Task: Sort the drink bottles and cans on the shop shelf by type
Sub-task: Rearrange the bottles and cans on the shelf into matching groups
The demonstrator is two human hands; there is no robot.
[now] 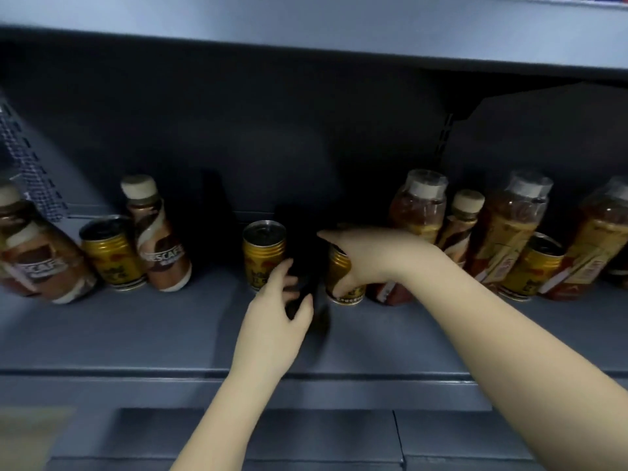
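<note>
On the grey shelf (170, 334) stand gold cans, brown coffee bottles and amber tea bottles, mixed. My right hand (370, 256) is closed over the top and side of a gold can (339, 277) just right of centre. My left hand (275, 314) has its fingers spread and touches the lower right side of another gold can (263, 256) at the centre, without enclosing it. Further gold cans stand at the left (110, 253) and at the right (533, 266). Coffee bottles (158, 239) stand at the left, and one small coffee bottle (462, 226) stands among the tea bottles (418, 205) at the right.
The shelf above (306, 28) overhangs closely. A large coffee bottle (30, 253) leans at the far left edge. Bare shelf floor lies between the centre can and the left group. A perforated upright (23, 158) runs along the left back.
</note>
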